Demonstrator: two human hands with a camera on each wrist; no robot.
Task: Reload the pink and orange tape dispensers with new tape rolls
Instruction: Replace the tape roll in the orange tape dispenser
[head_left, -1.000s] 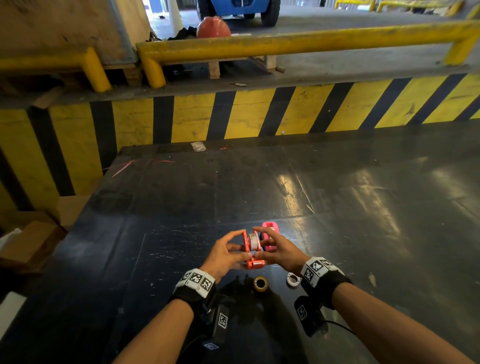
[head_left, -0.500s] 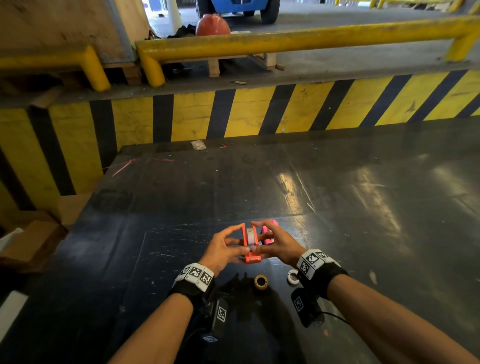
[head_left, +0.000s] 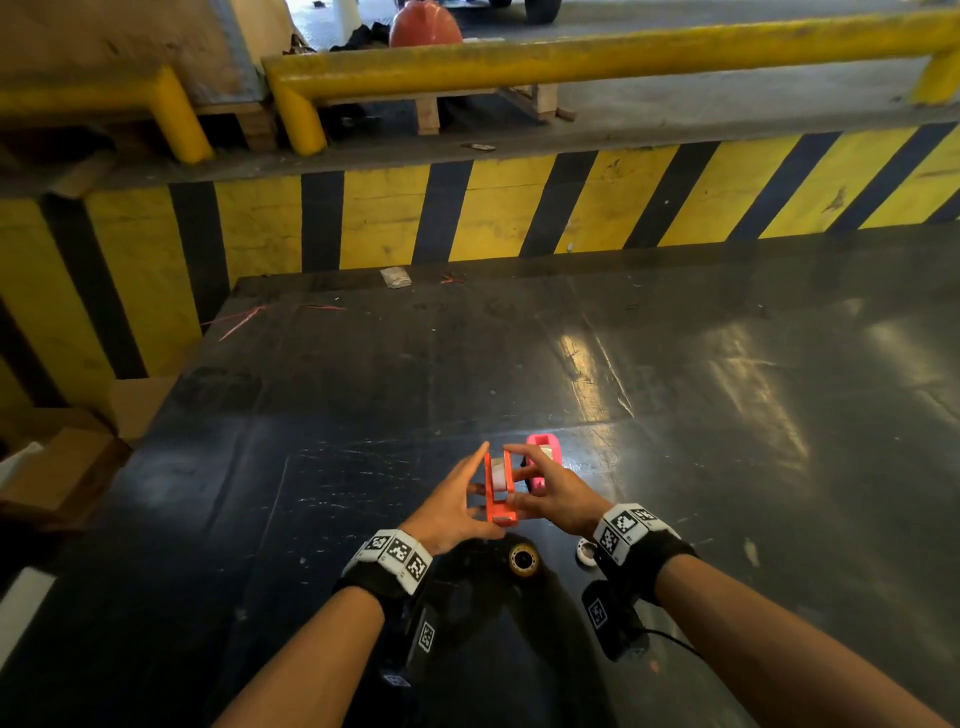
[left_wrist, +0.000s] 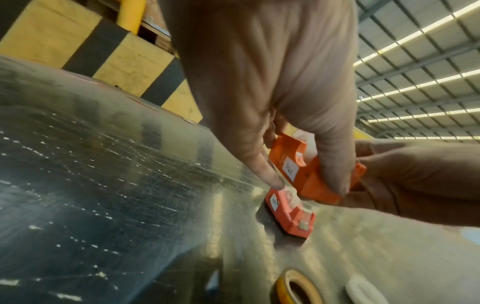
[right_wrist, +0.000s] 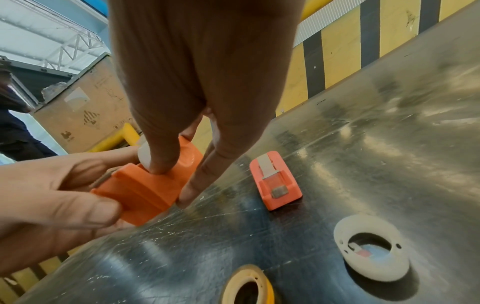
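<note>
Both hands hold the orange tape dispenser (head_left: 500, 493) just above the black table (head_left: 675, 415). A white tape roll (head_left: 500, 474) sits between its side walls. My left hand (head_left: 470, 493) pinches its left side and near end, index finger stretched forward. From the right, my right hand (head_left: 524, 483) pinches it with the fingertips. In the wrist views the left hand (left_wrist: 305, 185) and right hand (right_wrist: 172, 185) both clamp the orange dispenser (left_wrist: 301, 170) (right_wrist: 145, 187). The pink dispenser (head_left: 543, 460) (left_wrist: 288, 211) (right_wrist: 275, 181) rests on the table just beyond the right hand.
A yellow-rimmed tape core (head_left: 523, 560) (right_wrist: 249, 288) and a white ring (head_left: 586, 550) (right_wrist: 374, 246) lie on the table below my wrists. A yellow-black striped wall (head_left: 467, 218) bounds the far edge. Cardboard boxes (head_left: 57, 467) sit off the table's left side.
The orange dispenser has turned in my hands so its narrow open top faces up. My left index finger has straightened forward. The pink dispenser and loose rings have not moved.
</note>
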